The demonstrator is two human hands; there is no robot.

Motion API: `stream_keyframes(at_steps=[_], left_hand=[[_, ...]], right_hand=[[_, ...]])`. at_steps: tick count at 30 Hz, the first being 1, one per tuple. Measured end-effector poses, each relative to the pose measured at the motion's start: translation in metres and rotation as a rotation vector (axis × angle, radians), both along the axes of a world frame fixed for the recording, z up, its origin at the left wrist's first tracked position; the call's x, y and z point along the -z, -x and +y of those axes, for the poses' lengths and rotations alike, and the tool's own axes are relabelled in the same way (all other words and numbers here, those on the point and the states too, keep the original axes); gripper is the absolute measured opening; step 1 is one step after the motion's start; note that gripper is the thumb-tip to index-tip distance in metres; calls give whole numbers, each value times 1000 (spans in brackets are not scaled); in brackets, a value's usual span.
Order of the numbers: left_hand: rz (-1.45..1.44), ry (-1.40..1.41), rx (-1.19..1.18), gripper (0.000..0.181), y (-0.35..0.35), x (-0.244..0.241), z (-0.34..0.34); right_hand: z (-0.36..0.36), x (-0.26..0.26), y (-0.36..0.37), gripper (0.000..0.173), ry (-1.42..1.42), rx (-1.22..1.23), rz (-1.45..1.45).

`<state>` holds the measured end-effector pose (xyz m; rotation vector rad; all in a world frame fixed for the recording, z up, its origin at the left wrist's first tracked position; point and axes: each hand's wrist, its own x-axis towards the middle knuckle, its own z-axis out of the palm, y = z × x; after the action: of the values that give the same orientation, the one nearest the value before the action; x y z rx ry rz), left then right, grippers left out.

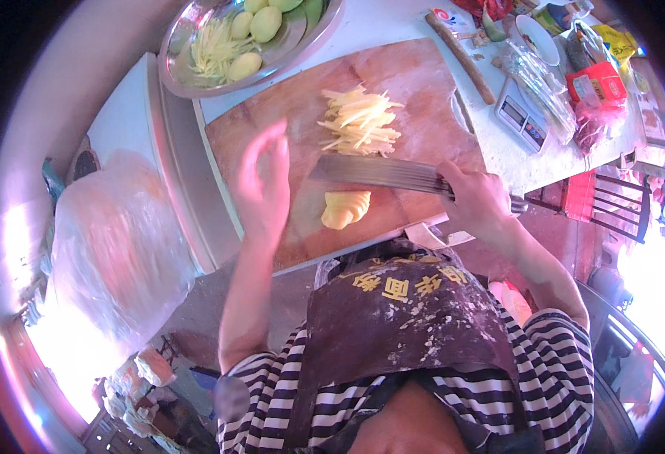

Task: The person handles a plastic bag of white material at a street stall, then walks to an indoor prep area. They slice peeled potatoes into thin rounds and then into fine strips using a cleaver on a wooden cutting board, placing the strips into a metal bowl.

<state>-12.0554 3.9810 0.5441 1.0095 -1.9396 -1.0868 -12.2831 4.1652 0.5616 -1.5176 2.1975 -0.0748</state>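
Observation:
My right hand (477, 196) grips the handle of a wide-bladed kitchen knife (378, 173). Its blade lies crosswise over a wooden cutting board (287, 244), between two heaps of food. Beyond the blade is a pile of pale yellow strips (361, 122), which look like potato. Nearer to me, a fanned stack of yellow slices (345, 210) rests on the board, apart from my fingers. My left hand (262, 179) is over the board's left side, slightly blurred, fingers curved and thumb apart, with nothing in it.
A steel bowl (168, 79) at the far left holds peeled potatoes and more strips. To the right are a rolling pin (460, 59), a digital scale (521, 116), plastic bags and a red package (596, 82). A large plastic bag (122, 244) hangs left of the table.

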Motion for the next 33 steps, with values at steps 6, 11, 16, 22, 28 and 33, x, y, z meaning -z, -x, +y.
stream_keyframes(at_steps=[6, 11, 16, 22, 28, 33], left_hand=[[-343, 137, 13, 42, -63, 81, 104], [-190, 201, -19, 42, -50, 114, 120], [-125, 317, 76, 34, -40, 119, 116], [-109, 398, 142, 33, -20, 118, 116], [-58, 381, 86, 29, -11, 131, 122], [-132, 400, 68, 24, -19, 151, 129]], right_hand=[[0, 7, -25, 22, -41, 119, -289], [-12, 18, -37, 23, -87, 80, -234], [-13, 24, -43, 22, -34, 47, -232], [-15, 35, -40, 23, -99, -40, -185], [-20, 32, -47, 27, -168, -113, -159], [-6, 10, -57, 35, -218, -267, -17]])
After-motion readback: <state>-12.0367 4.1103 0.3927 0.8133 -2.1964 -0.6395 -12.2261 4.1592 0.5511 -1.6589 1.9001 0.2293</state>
